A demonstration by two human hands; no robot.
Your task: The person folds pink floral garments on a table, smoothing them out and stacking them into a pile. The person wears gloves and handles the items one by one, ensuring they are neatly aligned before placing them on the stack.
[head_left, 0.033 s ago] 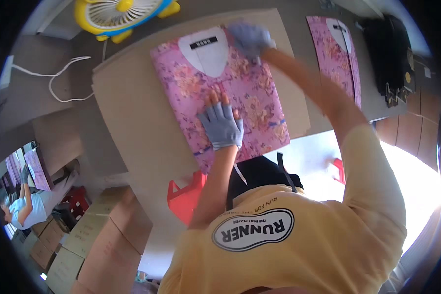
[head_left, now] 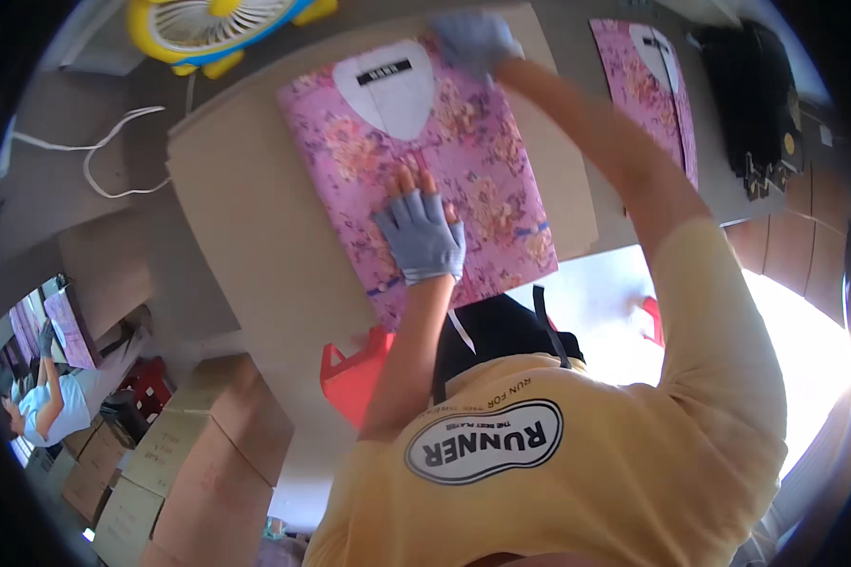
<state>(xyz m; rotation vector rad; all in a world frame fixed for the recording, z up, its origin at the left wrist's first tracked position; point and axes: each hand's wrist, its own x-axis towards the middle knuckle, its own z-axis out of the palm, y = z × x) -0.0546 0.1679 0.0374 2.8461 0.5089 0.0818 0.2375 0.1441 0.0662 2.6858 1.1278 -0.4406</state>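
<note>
A folded pink floral garment (head_left: 490, 203) with a white inner neck and a dark label lies on a cardboard sheet (head_left: 241, 222). My left hand (head_left: 422, 234), in a grey fingertip-less glove, rests flat on its middle with fingers spread. At the garment's far right corner, beside the neckline, is my right hand (head_left: 475, 43), gloved alike. Motion smears its fingers, so I cannot make out whether they grip the cloth.
Another folded floral garment (head_left: 633, 90) lies to the right, next to a black pile (head_left: 752, 104). A yellow-and-blue fan (head_left: 222, 33) stands far left, near a white cable (head_left: 90, 161). Cardboard boxes (head_left: 213, 463) and a person (head_left: 52, 402) are at lower left; a red stool (head_left: 355, 373) is below the table.
My right hand has slid slightly farther away along the garment's far right corner. My left hand stays flat in place. The whole view has shifted a little.
</note>
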